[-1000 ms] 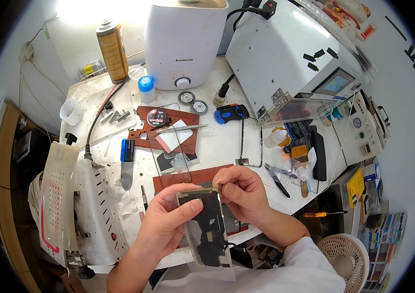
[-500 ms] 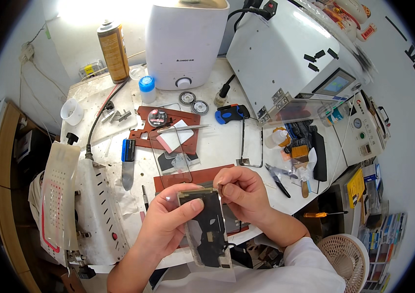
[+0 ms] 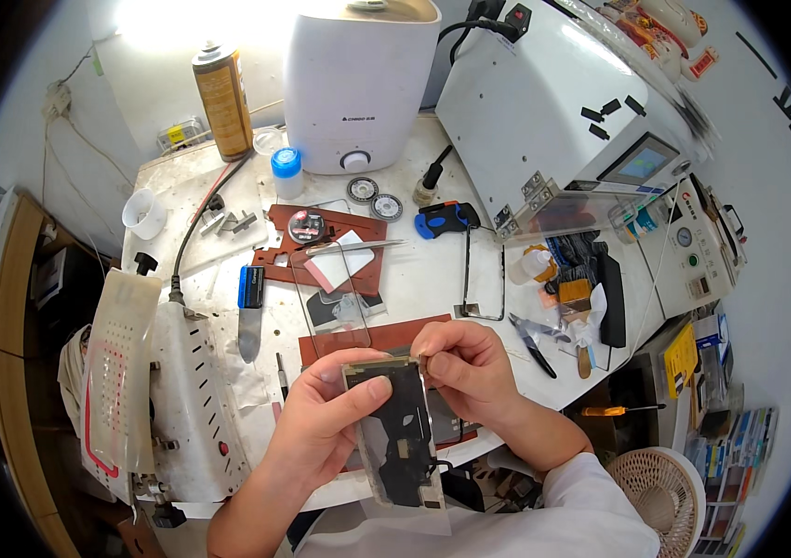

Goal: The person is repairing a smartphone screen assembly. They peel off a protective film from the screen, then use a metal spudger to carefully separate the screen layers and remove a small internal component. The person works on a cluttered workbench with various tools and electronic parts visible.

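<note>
My left hand (image 3: 325,418) grips a thin phone screen assembly (image 3: 391,437) with a black backing, thumb pressed on its upper left part. My right hand (image 3: 470,372) is closed in a pinch at the upper right corner of that assembly; whatever sits between thumb and forefinger is too small to make out. A clear sheet hangs at the lower end of the assembly. Under my hands lies a red-brown mat (image 3: 325,348). Beyond it are a glass pane with a dark-grey photo-like card (image 3: 321,316), a pen-like tool (image 3: 281,372) and a red-brown plate (image 3: 369,279).
A metal machine (image 3: 191,400) stands left, a white appliance (image 3: 349,79) and spray can (image 3: 219,102) behind, a large white machine (image 3: 544,112) back right. A blade (image 3: 249,325), blue-black tool (image 3: 442,219), black frame (image 3: 504,288), pliers (image 3: 535,349) and a fan (image 3: 656,507) surround the work area.
The whole view has shifted slightly, so the bench appears a little further right and down. Both hands keep their grip and pinch, with hardly any movement.
</note>
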Demonstrator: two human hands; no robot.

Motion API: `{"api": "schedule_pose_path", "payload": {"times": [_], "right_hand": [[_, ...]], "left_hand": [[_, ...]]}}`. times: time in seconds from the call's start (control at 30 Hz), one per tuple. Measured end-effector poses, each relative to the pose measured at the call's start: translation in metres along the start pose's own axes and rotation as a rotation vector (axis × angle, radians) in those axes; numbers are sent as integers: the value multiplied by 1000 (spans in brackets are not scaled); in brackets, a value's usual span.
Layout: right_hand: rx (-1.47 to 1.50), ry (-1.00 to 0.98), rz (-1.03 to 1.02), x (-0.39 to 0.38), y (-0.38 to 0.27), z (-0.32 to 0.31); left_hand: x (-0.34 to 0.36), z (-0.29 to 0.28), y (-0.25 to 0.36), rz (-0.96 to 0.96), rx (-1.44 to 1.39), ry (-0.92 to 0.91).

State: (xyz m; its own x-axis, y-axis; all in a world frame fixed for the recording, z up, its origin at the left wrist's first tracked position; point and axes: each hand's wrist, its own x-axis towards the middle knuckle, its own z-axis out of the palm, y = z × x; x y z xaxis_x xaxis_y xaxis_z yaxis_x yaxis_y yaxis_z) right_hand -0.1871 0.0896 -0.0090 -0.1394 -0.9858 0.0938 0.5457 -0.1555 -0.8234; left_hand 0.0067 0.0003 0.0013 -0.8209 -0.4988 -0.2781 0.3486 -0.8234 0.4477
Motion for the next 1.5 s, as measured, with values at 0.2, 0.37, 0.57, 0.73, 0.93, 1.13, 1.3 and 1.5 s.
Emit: {"api": "schedule_pose_path", "payload": {"times": [0.2,0.37,0.57,0.73,0.93,1.13,1.3,1.5], "right_hand": [[72,-49,-50,0,8,-7],[109,-30,-80,0,10,-9],[16,-1,-75,1,7,-3],[-31,32,-26,-1,3,-1],[-22,15,-37,0,3,0],[-13,9,-32,0,4,0],[-20,7,-31,0,3,0],[-11,-7,-24,0,2,0]], "left_hand": [[-1,0,0,9,3,-21],[-1,1,0,-9,6,-19],[-1,-2,-1,2,41,7],[0,0,0,-2,34,-6],[0,-2,0,-6,26,-18],[-1,-3,0,-11,16,-15],[-1,-2,0,-15,-1,-21],[0,-2,0,-8,4,-6]]}}
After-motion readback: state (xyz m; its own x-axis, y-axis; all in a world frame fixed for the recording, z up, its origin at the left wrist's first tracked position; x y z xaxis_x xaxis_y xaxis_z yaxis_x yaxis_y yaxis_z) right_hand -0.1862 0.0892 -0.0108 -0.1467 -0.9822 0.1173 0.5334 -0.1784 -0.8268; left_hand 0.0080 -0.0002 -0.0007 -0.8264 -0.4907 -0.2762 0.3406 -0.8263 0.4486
